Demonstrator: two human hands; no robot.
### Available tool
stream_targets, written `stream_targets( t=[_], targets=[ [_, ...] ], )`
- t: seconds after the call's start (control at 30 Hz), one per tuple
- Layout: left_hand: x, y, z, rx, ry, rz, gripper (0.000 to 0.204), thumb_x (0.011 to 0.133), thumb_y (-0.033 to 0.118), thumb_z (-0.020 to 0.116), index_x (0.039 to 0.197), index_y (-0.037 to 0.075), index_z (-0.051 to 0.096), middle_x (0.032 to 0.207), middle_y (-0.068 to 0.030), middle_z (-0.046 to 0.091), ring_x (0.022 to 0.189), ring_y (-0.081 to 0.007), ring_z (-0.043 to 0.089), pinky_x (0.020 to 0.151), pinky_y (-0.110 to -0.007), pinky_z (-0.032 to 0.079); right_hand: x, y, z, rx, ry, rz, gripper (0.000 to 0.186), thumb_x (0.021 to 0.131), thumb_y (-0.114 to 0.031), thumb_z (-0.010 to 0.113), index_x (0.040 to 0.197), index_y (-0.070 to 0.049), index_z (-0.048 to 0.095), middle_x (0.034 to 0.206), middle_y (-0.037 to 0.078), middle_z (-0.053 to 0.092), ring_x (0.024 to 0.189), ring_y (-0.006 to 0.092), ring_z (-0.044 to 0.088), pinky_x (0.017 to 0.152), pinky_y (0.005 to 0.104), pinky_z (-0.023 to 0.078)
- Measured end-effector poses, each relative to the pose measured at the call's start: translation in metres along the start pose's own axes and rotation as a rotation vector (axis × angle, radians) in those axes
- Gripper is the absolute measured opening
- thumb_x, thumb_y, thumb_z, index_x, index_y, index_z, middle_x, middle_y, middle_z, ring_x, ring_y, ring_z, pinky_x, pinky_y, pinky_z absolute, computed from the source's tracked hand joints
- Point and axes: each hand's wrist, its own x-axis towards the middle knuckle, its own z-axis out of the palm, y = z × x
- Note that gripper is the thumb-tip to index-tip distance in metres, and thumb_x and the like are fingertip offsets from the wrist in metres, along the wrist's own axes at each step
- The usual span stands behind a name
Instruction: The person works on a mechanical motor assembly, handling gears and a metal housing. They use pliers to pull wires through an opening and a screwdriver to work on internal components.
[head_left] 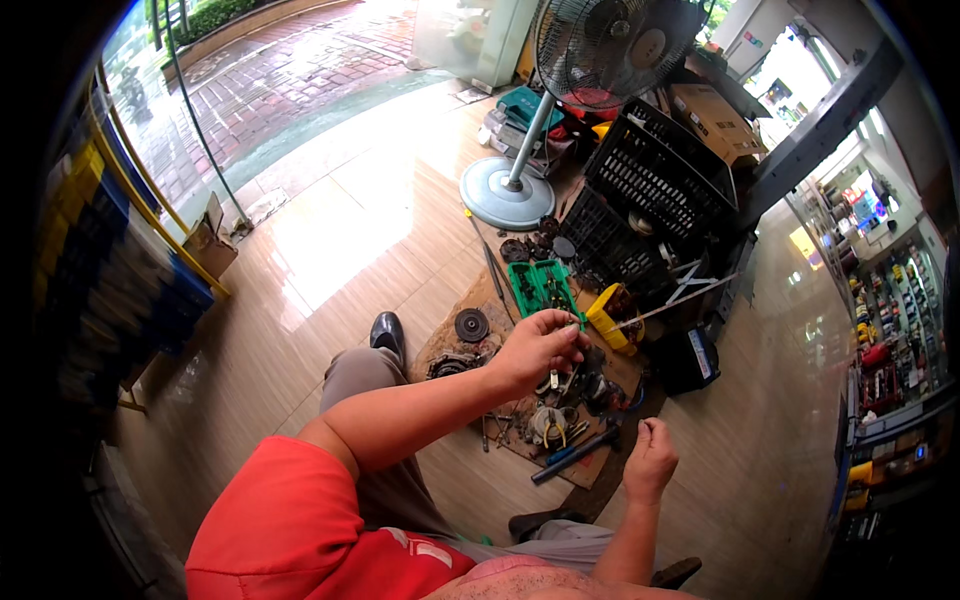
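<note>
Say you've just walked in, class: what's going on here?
A person in a red shirt is bent over tools and parts spread on cardboard. The left grip is above the parts, thumb and fingers drawn together; the right grip is nearer the body, fingers curled in. Whether either holds something small, I cannot tell. Beyond the left grip are a green case, open, and a yellow container; a fan stands farther off.
</note>
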Motion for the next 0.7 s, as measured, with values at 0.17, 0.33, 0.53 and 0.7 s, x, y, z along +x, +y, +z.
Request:
stream_targets(
  t=[0.17, 0.33, 0.53, 0.7],
  targets=[
    [0.001, 0.002, 0.001, 0.029, 0.075, 0.029, 0.018, 0.102, 0.016, 0.057, 0.116, 0.005, 0.054, 0.103, -0.0101, 0.068, 0.083, -0.0172, 0.066, 0.070, -0.028, 0.054, 0.002, 0.003, -0.004, -0.002, 0.008, 0.025, 0.008, 0.093, -0.008, 0.062, 0.098, -0.003, 0.064, 0.090, 0.019, 0.066, 0.083, 0.0399, 0.064, 0.072, 0.0432, 0.050],
    [0.003, 0.004, 0.001, 0.047, 0.131, 0.058, 0.020, 0.102, 0.018, 0.058, 0.116, 0.004, 0.053, 0.103, -0.0097, 0.068, 0.085, -0.0165, 0.066, 0.069, -0.028, 0.053, 0.003, 0.005, -0.008, -0.010, 0.001, 0.065, 0.009, 0.093, -0.009, 0.061, 0.098, -0.002, 0.064, 0.088, 0.019, 0.066, 0.082, 0.0392, 0.064, 0.072, 0.0428, 0.050],
    [0.003, 0.005, 0.000, 0.048, 0.144, 0.054, 0.021, 0.102, 0.020, 0.059, 0.116, 0.005, 0.054, 0.104, -0.0088, 0.068, 0.088, -0.0154, 0.065, 0.071, -0.028, 0.053, 0.003, 0.011, -0.008, -0.003, 0.054, 0.025, 0.009, 0.095, -0.008, 0.060, 0.098, -0.001, 0.063, 0.086, 0.019, 0.066, 0.077, 0.0364, 0.065, 0.069, 0.0409, 0.050],
    [0.004, 0.008, -0.001, 0.053, 0.152, 0.069, 0.022, 0.101, 0.020, 0.059, 0.116, 0.005, 0.054, 0.105, -0.0084, 0.068, 0.089, -0.0150, 0.065, 0.071, -0.028, 0.053, 0.004, 0.013, -0.010, -0.063, 0.053, 0.052, 0.010, 0.095, -0.009, 0.060, 0.099, -0.001, 0.063, 0.087, 0.020, 0.066, 0.077, 0.0364, 0.065, 0.069, 0.0412, 0.050]
  ],
)
